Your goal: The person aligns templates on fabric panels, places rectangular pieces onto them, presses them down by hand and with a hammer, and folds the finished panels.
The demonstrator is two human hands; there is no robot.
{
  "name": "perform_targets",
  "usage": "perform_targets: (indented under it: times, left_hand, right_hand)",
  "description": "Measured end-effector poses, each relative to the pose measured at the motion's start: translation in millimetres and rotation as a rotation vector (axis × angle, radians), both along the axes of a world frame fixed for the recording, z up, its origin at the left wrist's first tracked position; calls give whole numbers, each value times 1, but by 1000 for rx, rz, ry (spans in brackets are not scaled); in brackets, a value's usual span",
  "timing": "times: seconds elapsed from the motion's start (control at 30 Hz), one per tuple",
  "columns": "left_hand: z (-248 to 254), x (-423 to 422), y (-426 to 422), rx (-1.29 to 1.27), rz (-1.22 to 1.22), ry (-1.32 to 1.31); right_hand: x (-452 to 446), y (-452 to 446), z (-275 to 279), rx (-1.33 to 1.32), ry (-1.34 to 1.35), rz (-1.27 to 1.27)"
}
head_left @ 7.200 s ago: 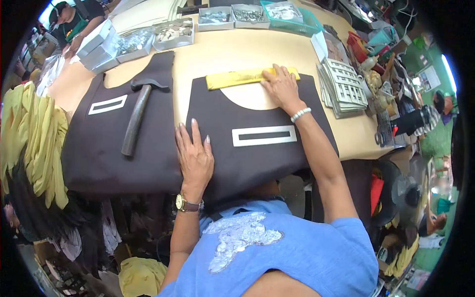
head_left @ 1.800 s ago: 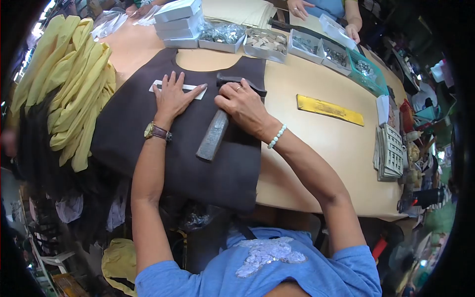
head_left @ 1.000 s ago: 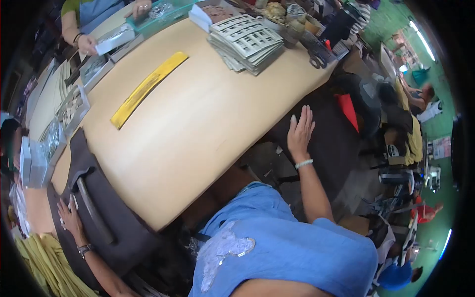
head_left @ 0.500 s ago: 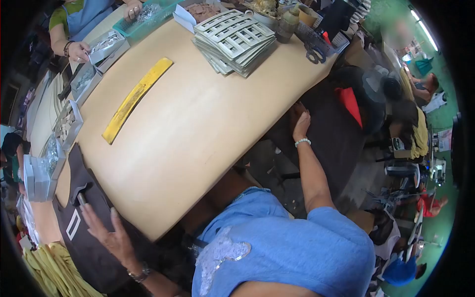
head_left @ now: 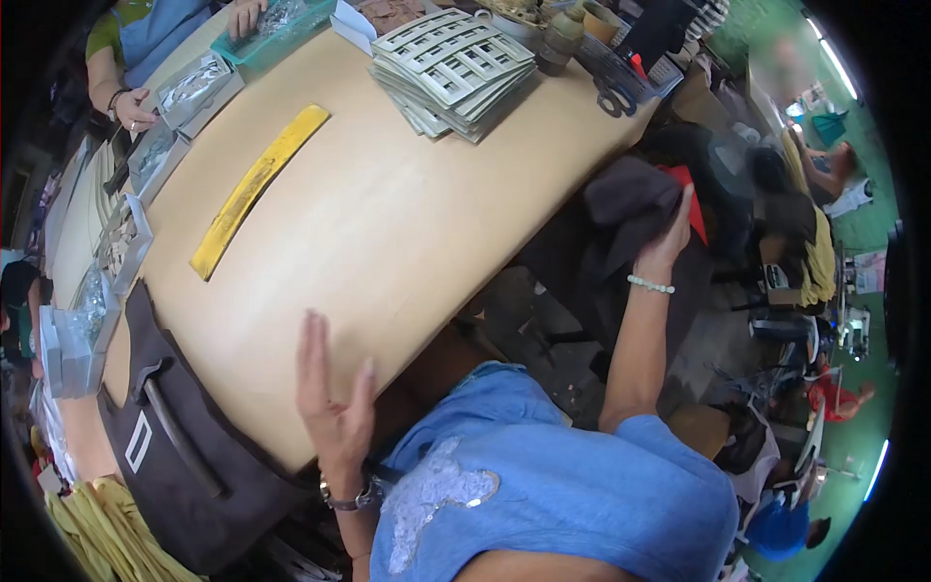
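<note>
Dark fabric (head_left: 635, 199) is bunched up in my right hand (head_left: 666, 238), off the table's right front edge; more of it hangs below. My left hand (head_left: 335, 403) is raised at the table's front edge, fingers spread, touching nothing. Another dark fabric piece (head_left: 233, 436) lies over the table's left corner. On it rest a hammer (head_left: 179, 427) and a white rectangular frame (head_left: 139, 441). The yellow strip (head_left: 260, 189) lies on the tabletop (head_left: 359, 233).
A stack of pale slotted templates (head_left: 451, 68) stands at the far side, with scissors (head_left: 617, 97) to its right. Boxes of small parts (head_left: 199, 87) line the far left. A co-worker's hand (head_left: 136, 110) is beside them. Yellow cloths (head_left: 112, 529) hang at lower left.
My right hand has lifted a fold of the dark fabric from below the table's edge. My left hand has moved right, away from the fabric with the hammer.
</note>
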State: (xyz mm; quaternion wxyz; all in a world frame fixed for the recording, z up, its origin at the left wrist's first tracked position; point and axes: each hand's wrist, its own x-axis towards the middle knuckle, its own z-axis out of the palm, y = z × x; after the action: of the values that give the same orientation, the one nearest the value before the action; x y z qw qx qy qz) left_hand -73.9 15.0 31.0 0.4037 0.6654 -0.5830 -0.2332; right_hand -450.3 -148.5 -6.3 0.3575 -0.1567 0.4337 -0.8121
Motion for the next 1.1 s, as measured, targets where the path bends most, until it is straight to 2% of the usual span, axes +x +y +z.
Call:
perform_targets:
  times: [0.1, 0.17, 0.2, 0.23, 0.3, 0.33, 0.37, 0.4, 0.47, 0.57, 0.67, 0.7, 0.8, 0.83, 0.93, 1.0, 1.07, 1.1]
  left_hand:
    - [-3, -24, -18, -1, -239, 24]
    - [3, -42, -32, -67, -344, 191]
    - [5, -49, -39, -101, -393, 271]
    - [7, -55, -44, -132, -364, 355]
    - [-3, -54, -40, -131, -241, 491]
    - [-7, -45, -38, -130, -111, 481]
    - [-12, -35, -36, -127, 21, 476]
    - [-17, -26, -34, -121, 149, 475]
    - [-21, -2, -32, -167, 198, 1012]
    - [-17, 28, -23, -209, 324, 1152]
    - [-25, 45, 3, -208, 508, 1132]
    - [-28, 50, 16, -146, 542, 1012]
    - [-31, 51, 48, -245, 679, 1099]
    - [-29, 47, 55, -215, 648, 916]
    - [-36, 41, 62, -124, 777, 492]
    - [-26, 47, 59, -63, 704, 415]
    - [3, 40, 41, 19, 710, 373]
    - [1, 43, 36, 40, 718, 256]
  right_hand:
    - [47, 1, 47, -251, 25, 370]
    - [100, -6, 81, -290, -163, 475]
    - [136, 4, 100, -253, -3, 470]
    - [161, -2, 95, -271, -10, 524]
    - [201, 9, 106, -431, 719, 640]
    - [223, 16, 128, -549, 737, 951]
    - [249, 20, 112, -626, 321, 1144]
    - [254, 16, 103, -663, 642, 1075]
    - [255, 11, 90, -631, 1169, 889]
    - [255, 4, 53, -422, 1642, 703]
    - [249, -3, 14, -219, 1888, 699]
    - [247, -4, 4, -166, 1946, 686]
    - [239, 1, -3, -39, 2036, 666]
    - [238, 6, 1, -14, 2067, 632]
    - [231, 4, 11, 148, 2090, 425]
    - [219, -10, 20, 245, 1981, 280]
    - [208, -25, 33, 626, 1948, 455]
    - [203, -29, 37, 619, 1905, 498]
